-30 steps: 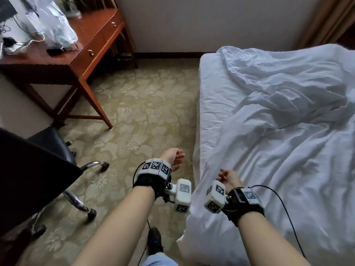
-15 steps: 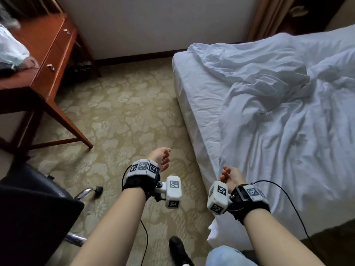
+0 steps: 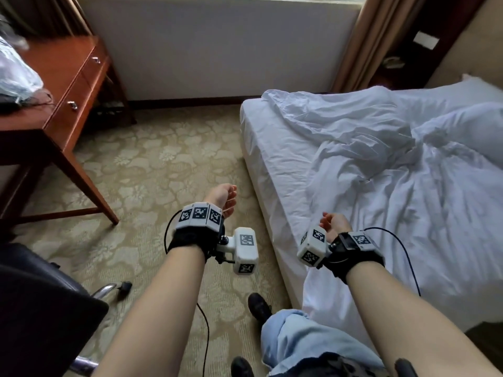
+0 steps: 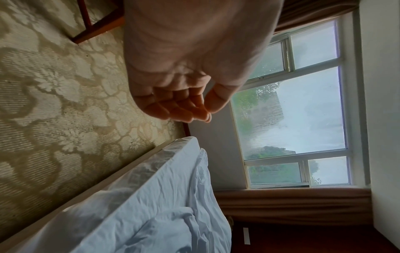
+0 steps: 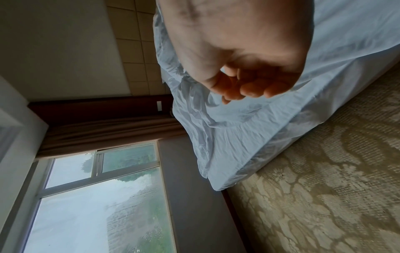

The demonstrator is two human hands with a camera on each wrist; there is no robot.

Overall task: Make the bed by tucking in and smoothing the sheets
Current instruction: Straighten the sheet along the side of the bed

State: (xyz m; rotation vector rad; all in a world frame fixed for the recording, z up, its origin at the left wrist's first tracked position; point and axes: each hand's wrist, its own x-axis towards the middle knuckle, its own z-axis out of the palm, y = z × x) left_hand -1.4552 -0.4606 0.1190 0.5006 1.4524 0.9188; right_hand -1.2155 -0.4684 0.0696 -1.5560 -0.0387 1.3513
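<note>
Now that I have turned from the reddish wooden desk [image 3: 68,85] toward the window wall, the white-sheeted bed [image 3: 272,170] lies more squarely before me, from about one to three o'clock, where a second ago it sat off to my right. The crumpled white top sheet [image 3: 394,164] is heaped across it, untucked, one corner hanging over the near edge at five o'clock. My left hand [image 3: 221,198] hangs over the patterned beige carpet [image 3: 152,164], fingers loosely curled, holding nothing. My right hand [image 3: 333,225] hovers above the sheet, fingers curled in, equally empty. I judge that nothing is smoothed yet; this only lines me up.
</note>
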